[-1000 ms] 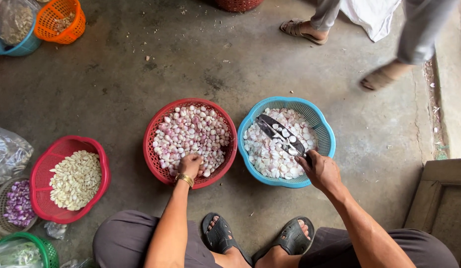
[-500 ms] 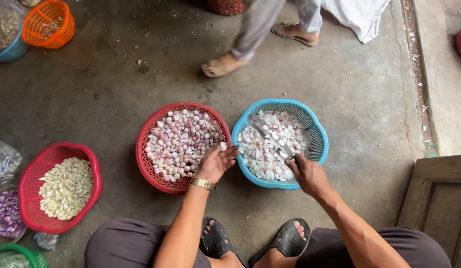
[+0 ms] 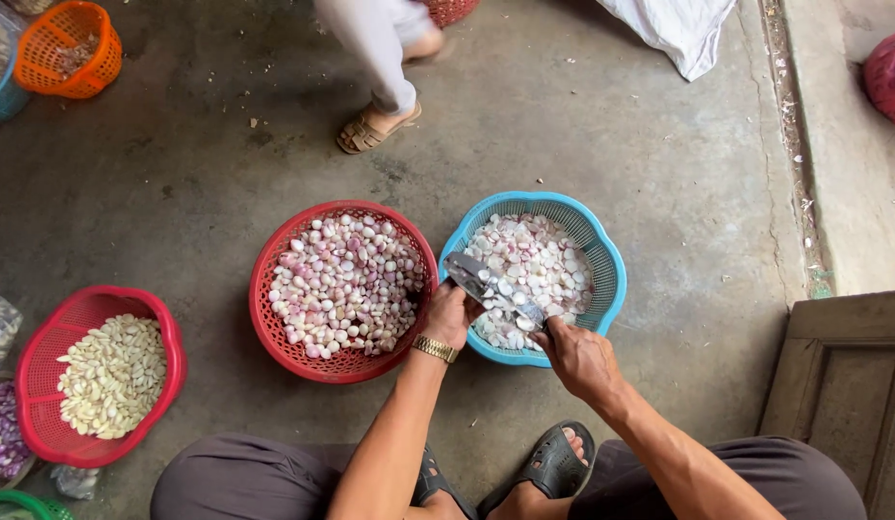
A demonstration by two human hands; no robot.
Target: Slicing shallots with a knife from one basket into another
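The left hand has moved to the knife, closed on something unseen; right hand grips its handle.

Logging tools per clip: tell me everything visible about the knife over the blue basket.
The knife has a broad, dull grey metal blade with scraps stuck to it. It lies slanted above the blue basket of peeled cloves. The right hand grips its handle, which is hidden; the left hand meets the blade's end.
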